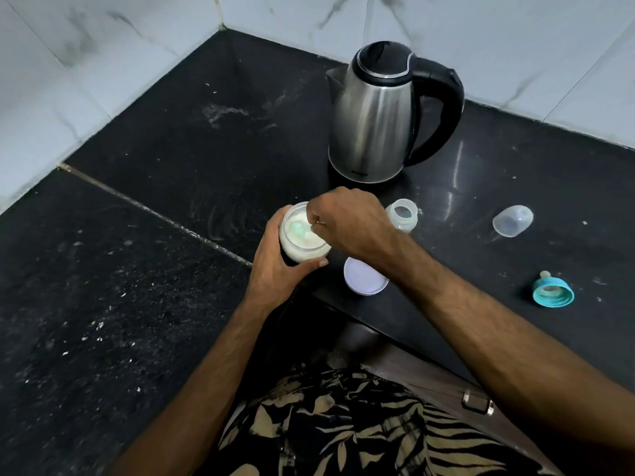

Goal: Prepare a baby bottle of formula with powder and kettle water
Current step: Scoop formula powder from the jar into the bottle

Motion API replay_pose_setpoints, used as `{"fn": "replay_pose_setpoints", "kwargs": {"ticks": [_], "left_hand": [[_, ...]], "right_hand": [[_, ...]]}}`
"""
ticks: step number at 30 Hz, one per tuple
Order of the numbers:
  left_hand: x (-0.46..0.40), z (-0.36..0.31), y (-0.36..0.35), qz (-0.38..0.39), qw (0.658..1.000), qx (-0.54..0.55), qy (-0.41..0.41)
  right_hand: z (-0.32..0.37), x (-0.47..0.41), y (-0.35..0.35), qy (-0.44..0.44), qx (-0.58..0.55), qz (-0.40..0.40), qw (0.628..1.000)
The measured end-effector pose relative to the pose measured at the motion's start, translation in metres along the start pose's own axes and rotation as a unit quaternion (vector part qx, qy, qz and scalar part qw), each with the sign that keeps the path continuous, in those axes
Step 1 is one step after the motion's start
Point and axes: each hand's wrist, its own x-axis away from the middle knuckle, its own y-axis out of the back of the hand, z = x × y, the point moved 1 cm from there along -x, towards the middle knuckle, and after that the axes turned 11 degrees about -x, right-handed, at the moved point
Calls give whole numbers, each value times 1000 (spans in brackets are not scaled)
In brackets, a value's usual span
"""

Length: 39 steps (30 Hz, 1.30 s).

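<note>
free: bare black counter (144, 187) across left and centre of frame | blocked: kettle (374, 115) upper right; bottle (402, 218), clear cap (512, 221), teal ring (553, 290), white lid (366, 276) scattered right

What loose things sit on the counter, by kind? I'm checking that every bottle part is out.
Kettle: 1
Powder jar: 1
Jar lid: 1
Baby bottle: 1
Clear bottle cap: 1
Teal ring with teat: 1
Total: 6
</note>
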Motion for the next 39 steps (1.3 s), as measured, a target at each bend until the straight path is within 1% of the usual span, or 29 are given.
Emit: {"fn": "replay_pose_setpoints", "kwargs": {"ticks": [8, 17, 22, 25, 28, 31, 33, 35, 39], "left_hand": [[5, 2, 1, -3, 1000, 6, -1], [6, 4, 0, -6, 1000, 6, 1], [6, 3, 0, -4, 1000, 10, 8], [6, 1, 1, -1, 1000, 14, 6], [7, 1, 1, -4, 1000, 10, 7], [7, 2, 1, -12, 1000, 8, 0], [6, 2, 1, -14, 1000, 5, -4], [6, 1, 2, -16, 1000, 3, -6], [5, 3, 1, -17, 1000, 4, -6]], "right_hand": [[7, 3, -5, 14, 13, 11, 1000], [10, 4, -7, 5, 3, 1, 1000], [12, 4, -12, 1, -6, 10, 1000], [12, 5, -17, -13, -46, 1, 999], [9, 6, -18, -46, -133, -9, 990], [1, 8, -14, -78, -244, -6, 967], [-4, 9, -11, -86, -296, -11, 951], [-8, 10, -7, -95, -311, -28, 945], [-10, 10, -4, -93, -277, -51, 955]]}}
